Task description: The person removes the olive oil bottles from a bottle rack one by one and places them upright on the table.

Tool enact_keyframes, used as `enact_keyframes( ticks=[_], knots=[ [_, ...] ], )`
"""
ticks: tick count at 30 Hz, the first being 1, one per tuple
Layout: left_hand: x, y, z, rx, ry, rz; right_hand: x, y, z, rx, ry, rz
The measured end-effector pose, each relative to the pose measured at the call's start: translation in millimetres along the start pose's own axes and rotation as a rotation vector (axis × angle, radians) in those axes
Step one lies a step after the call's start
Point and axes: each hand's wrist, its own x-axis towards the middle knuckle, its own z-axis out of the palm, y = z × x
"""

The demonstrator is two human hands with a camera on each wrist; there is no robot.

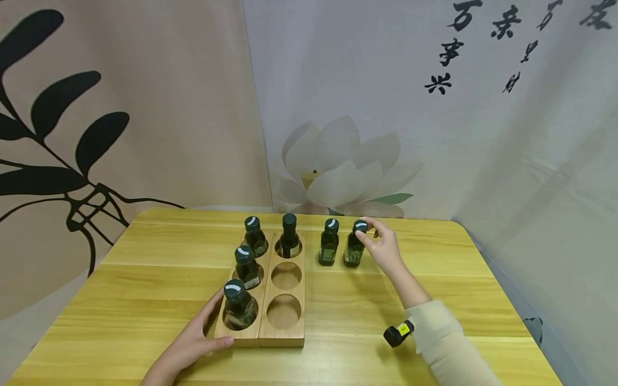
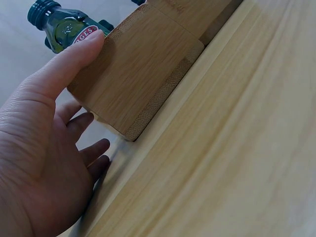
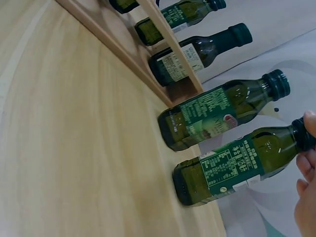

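Note:
My right hand pinches the dark cap of a green glass bottle between thumb and fingers. In the right wrist view the held bottle shows a green label with small white print; whether its base touches the table I cannot tell. Just left of it stands a similar bottle. A two-column wooden rack holds three bottles in its left column and a slimmer bottle in the far right slot. At the rack's near left corner, my left hand holds it, thumb in front and fingers along the side.
The yellow wood-grain table reaches back to a printed cloth with a lotus and dark writing. Two round slots in the rack's right column show their wooden bottoms. A small black device is at the right sleeve.

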Motion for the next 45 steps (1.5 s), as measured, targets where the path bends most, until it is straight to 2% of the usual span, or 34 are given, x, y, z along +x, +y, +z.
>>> enact_keyframes(
  ticks=[2,5,9,15,18,22,25,34,41,45],
  knots=[
    [-0.1,0.0,-0.1,0.003,0.002,0.002,1,14,2,0.008,0.004,0.013],
    [-0.2,0.1,-0.2,0.008,0.005,0.004,-1,20,3,0.024,0.005,0.008],
    [0.4,0.1,-0.5,0.013,0.005,0.005,-2,21,3,0.038,0.011,-0.004],
    [1.0,-0.7,-0.8,0.016,0.000,0.018,0,14,-1,0.001,0.011,-0.041],
    [0.8,-0.5,-0.9,0.018,-0.002,0.018,-1,-13,-5,0.001,0.027,-0.099],
    [0.6,-0.6,-1.0,0.022,-0.002,0.007,5,-30,-4,0.014,0.054,-0.148],
    [0.8,-1.0,-1.0,0.022,-0.003,0.000,11,-26,1,0.039,0.055,-0.170],
    [-0.4,0.4,-1.2,0.019,-0.008,-0.015,13,-61,22,0.100,0.006,-0.244],
    [-0.5,0.7,-0.9,0.019,-0.012,-0.015,3,-107,34,0.122,-0.061,-0.250],
    [0.0,0.6,-0.9,0.013,-0.016,-0.027,4,-106,47,0.125,-0.078,-0.270]
  ],
)
